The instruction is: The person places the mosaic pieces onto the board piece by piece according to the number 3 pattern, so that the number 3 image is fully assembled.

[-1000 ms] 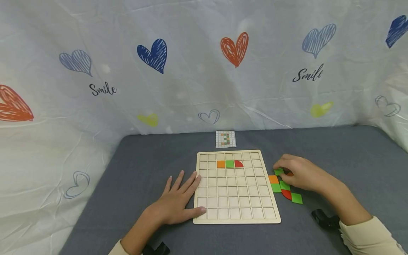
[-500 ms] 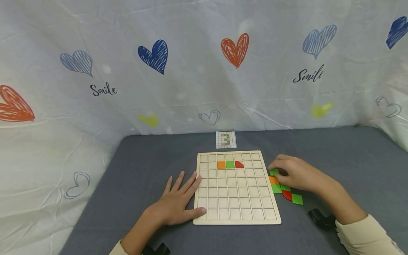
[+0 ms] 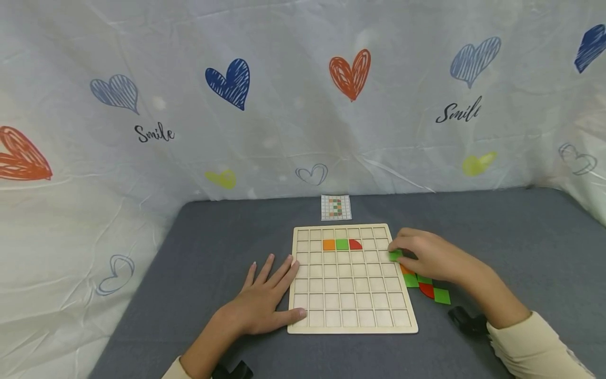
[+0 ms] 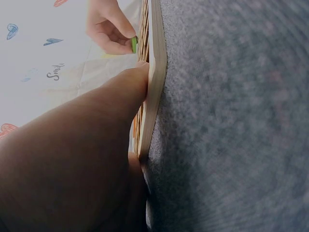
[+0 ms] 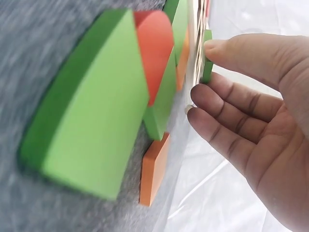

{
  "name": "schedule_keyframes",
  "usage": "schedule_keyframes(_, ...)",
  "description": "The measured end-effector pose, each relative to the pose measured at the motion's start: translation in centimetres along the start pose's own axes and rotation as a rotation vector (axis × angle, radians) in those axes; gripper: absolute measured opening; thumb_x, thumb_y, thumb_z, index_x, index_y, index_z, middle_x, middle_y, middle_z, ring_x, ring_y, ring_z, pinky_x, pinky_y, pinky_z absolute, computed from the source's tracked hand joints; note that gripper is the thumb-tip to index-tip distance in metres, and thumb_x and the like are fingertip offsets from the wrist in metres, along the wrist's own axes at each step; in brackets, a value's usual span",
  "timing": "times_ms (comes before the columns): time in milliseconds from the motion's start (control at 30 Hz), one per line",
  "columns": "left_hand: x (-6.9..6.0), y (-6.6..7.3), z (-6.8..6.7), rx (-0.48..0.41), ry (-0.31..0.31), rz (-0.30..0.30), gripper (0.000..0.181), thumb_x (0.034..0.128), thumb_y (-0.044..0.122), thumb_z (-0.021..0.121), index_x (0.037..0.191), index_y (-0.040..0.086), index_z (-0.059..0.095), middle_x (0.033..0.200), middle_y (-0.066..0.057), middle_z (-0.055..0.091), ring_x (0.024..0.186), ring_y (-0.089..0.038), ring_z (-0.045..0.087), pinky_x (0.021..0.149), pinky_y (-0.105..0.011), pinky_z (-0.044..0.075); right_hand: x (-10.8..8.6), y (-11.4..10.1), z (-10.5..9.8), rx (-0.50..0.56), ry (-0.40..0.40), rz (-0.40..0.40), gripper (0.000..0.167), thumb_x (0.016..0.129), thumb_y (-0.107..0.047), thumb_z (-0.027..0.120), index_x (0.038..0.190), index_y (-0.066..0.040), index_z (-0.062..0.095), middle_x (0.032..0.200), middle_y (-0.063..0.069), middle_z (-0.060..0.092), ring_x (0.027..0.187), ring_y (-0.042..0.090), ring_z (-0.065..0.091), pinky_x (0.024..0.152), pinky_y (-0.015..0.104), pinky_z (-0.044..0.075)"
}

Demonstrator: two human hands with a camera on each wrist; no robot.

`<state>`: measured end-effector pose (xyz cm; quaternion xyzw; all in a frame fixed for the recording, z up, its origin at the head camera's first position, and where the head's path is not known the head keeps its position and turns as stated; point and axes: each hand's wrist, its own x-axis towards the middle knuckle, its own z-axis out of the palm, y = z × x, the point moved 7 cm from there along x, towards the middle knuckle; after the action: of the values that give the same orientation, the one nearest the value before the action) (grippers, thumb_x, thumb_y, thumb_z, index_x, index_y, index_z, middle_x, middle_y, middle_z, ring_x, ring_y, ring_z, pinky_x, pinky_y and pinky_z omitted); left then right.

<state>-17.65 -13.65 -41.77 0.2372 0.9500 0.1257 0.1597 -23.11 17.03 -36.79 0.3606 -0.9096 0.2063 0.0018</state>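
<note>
My right hand (image 3: 428, 255) pinches a green square tile (image 3: 395, 255) between thumb and fingers, over the right edge of a wooden grid board (image 3: 331, 300). In the right wrist view the same green tile (image 5: 207, 57) stands between thumb and forefinger. My left hand (image 3: 260, 302) lies with spread fingers on the board's left edge, its thumb on the lower left corner area. In the board's second row sit an orange square tile (image 3: 329, 245), a green square tile (image 3: 342, 244) and a red quarter-round tile (image 3: 355, 244), side by side.
Right of the board lie loose tiles: a green square (image 3: 442, 296), a red quarter-round (image 3: 426, 290), an orange one (image 5: 154, 169) and other green ones. A small printed pattern card (image 3: 336, 207) lies behind the board, before a white heart-print curtain (image 3: 284, 116).
My right hand has moved left from the loose tiles to the board's right edge, carrying the green square tile. The left hand has stayed in place.
</note>
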Motion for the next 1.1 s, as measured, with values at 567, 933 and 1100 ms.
schedule_keyframes(567, 0.0, 0.0, 0.0, -0.004, -0.002, -0.002, 0.097, 0.0894, 0.082, 0.040, 0.163, 0.027, 0.009, 0.168, 0.006, 0.003, 0.152, -0.032, -0.007, 0.115, -0.065, -0.004, 1.7, -1.5, 0.5, 0.040, -0.034, -0.058, 0.018, 0.087, -0.005, 0.078, 0.104, -0.012, 0.076, 0.106, -0.003, 0.064, 0.090, 0.013, 0.061, 0.074, 0.033, 0.053)
schedule_keyframes(933, -0.1, 0.1, -0.1, 0.000, 0.000, 0.000, 0.097, 0.0899, 0.081, 0.040, 0.163, 0.026, 0.010, 0.168, 0.006, 0.003, 0.152, -0.032, -0.007, 0.115, -0.065, -0.004, 3.0, -2.4, 1.2, 0.034, -0.029, -0.095, 0.015, 0.086, -0.002, 0.077, 0.096, -0.013, 0.075, 0.098, -0.006, 0.063, 0.085, 0.010, 0.059, 0.074, 0.031, 0.053)
schedule_keyframes(1100, -0.1, 0.1, -0.1, -0.002, 0.000, 0.001, 0.097, 0.0901, 0.080, 0.040, 0.163, 0.026, 0.010, 0.168, 0.005, 0.003, 0.152, -0.032, -0.007, 0.115, -0.065, -0.004, 3.6, -3.1, 1.4, 0.035, -0.018, -0.144, 0.015, 0.085, 0.001, 0.075, 0.093, -0.012, 0.074, 0.094, -0.004, 0.062, 0.084, 0.012, 0.059, 0.073, 0.032, 0.053)
